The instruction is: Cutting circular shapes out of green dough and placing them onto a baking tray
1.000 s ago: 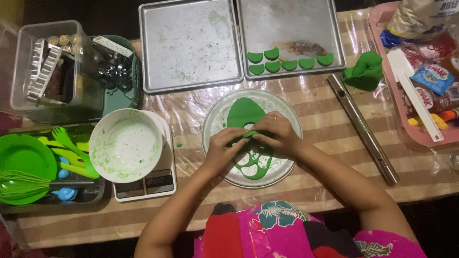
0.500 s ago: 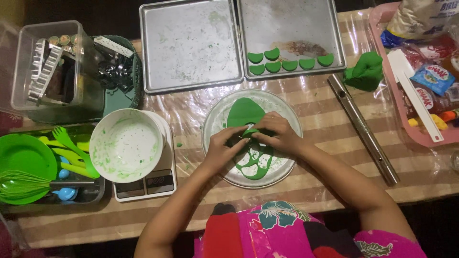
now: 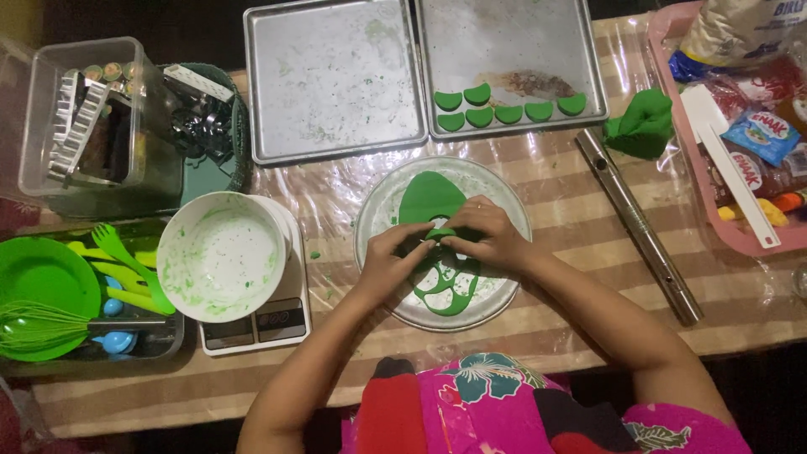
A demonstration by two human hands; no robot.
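We are seeing the left hand (image 3: 388, 259) and right hand (image 3: 487, 235) coming together, fingers pinching the green dough (image 3: 430, 202) lying on the round plate (image 3: 504, 290) at the table's near edge. Just left, a white bowl (image 3: 220, 256) is sitting on a scale (image 3: 256, 324). Farther back, green cut-outs (image 3: 504, 108) are lying on a tray (image 3: 513, 42).

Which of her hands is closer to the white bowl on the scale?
Left. The left hand lies just right of the white bowl; the right hand is farther right, across the dough sheet.
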